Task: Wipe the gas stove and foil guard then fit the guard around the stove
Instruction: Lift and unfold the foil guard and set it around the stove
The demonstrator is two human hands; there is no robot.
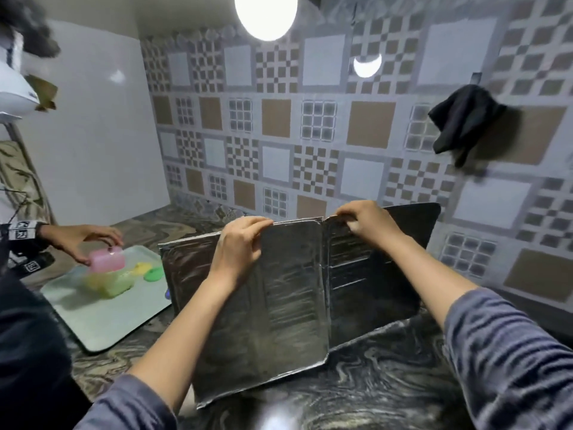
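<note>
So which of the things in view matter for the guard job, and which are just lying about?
Job:
- foil guard, standing on the counter
- left hand and right hand, gripping its top edge
- no stove in view

Lying about:
- tray with pink container
- another person's hand
- black cloth hanging on the wall

The foil guard hides the counter behind it, its lower left corner lost behind a forearm. A second person's hand (arm cut off at left) holds a motion-blurred pink container.
</note>
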